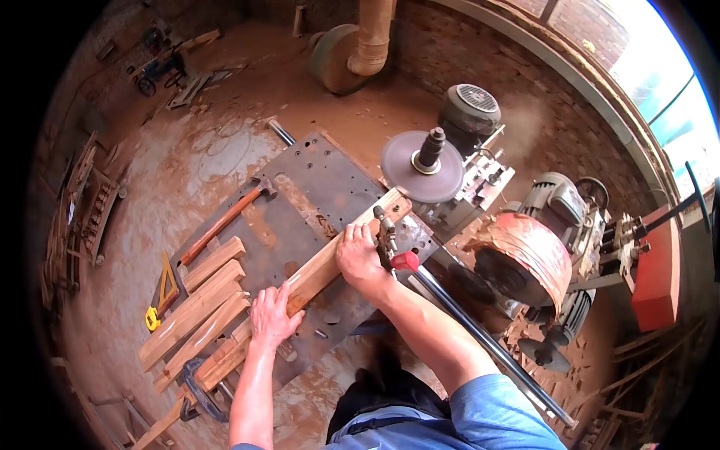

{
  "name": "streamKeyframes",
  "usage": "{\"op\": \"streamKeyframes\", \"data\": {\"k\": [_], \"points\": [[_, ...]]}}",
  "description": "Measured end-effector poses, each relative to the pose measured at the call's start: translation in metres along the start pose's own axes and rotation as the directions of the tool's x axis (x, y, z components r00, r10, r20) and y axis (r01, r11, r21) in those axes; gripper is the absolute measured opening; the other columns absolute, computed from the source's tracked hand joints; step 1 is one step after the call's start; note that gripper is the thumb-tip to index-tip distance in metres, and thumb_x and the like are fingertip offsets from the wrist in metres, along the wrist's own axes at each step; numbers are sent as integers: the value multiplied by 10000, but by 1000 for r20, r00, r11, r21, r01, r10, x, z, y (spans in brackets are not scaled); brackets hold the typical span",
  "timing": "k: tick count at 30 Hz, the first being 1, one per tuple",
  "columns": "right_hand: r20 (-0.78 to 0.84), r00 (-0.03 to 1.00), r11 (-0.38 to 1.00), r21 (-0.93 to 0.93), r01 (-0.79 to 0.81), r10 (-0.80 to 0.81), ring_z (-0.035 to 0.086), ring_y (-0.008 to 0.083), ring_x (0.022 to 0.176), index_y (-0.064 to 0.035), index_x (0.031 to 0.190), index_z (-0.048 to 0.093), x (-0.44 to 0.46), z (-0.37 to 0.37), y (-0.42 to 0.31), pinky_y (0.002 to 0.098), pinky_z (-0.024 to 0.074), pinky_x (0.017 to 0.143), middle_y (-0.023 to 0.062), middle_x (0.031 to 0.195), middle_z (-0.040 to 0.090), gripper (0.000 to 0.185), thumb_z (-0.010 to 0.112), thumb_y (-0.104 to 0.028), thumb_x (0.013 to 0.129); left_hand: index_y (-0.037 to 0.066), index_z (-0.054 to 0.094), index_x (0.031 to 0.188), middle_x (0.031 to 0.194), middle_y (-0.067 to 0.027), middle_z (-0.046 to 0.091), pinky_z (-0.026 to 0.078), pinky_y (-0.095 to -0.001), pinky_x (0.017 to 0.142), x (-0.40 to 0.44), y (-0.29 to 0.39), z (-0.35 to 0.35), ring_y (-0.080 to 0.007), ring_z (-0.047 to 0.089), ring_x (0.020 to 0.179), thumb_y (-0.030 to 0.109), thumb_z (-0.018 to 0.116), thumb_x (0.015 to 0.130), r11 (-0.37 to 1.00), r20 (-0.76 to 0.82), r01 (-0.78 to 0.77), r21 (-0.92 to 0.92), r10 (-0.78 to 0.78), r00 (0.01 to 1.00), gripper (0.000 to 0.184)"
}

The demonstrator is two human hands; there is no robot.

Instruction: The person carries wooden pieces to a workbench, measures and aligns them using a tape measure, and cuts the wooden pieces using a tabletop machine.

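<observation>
A long wooden piece (pixel 321 273) lies diagonally across the dark metal table (pixel 315 165), its far end near the round grey disc (pixel 409 166). My left hand (pixel 273 315) rests on its near part, the fingers over the wood and somewhat apart. Farther along, my right hand (pixel 360 259) lies on the same piece, beside a toggle clamp (pixel 385 234) with a red handle tip (pixel 406 261). Several cut wooden pieces (pixel 196 311) lie at the table's left side. A C-clamp (pixel 196 390) sits at the near left end of the wood.
A hammer (pixel 225 223) lies on the table, with a yellow tape measure (pixel 152 319) and a set square (pixel 166 283) at its left edge. Motors (pixel 469 111) and a large drum (pixel 525 259) stand right. A metal rail (pixel 487 337) runs along the table's right side.
</observation>
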State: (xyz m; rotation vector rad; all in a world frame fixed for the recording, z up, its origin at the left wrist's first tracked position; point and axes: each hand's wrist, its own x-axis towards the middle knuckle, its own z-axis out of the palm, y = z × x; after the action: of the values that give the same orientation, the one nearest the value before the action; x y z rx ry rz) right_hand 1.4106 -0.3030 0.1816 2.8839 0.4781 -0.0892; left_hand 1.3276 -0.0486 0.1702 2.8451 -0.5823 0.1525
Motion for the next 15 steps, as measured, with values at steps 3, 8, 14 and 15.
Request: {"op": "streamKeyframes", "data": {"k": [3,8,14,15], "points": [[-13,1000,1000,14,-5,6,536,414,1323,79,1284,661,26,-5,0,521,368,1146,282,1404,574,451,528,-193,950,91,586,1370,1060,-114,592,499,-466,846,17,-16,-3,-323,577,1014,349,894,679,1000,-4,10,-8,-10,1000,799],[61,998,1000,6,-13,13,490,435,1387,8,1319,678,71,-4,-7,569,317,1177,287,1504,508,459,528,-239,963,95,585,1378,1075,-116,598,505,-464,865,46,-47,-7,-321,580,1038,344,900,671,1000,4,24,-16,-24,1000,813],[-18,1000,993,114,-13,15,493,406,1386,-8,1246,706,110,0,-2,519,353,1163,272,1475,532,417,599,-221,904,68,591,1383,1231,-156,643,486,-484,972,84,-72,-29,-356,581,1146,431,783,818,975,71,202,-93,-196,978,699],[-46,999,993,119,-15,21,485,396,1391,-4,1249,696,115,-1,-1,523,352,1166,257,1460,543,418,612,-204,892,70,602,1373,1240,-165,648,483,-482,990,92,-83,-28,-362,580,1160,438,730,864,965,126,228,-131,-212,969,641]]}}
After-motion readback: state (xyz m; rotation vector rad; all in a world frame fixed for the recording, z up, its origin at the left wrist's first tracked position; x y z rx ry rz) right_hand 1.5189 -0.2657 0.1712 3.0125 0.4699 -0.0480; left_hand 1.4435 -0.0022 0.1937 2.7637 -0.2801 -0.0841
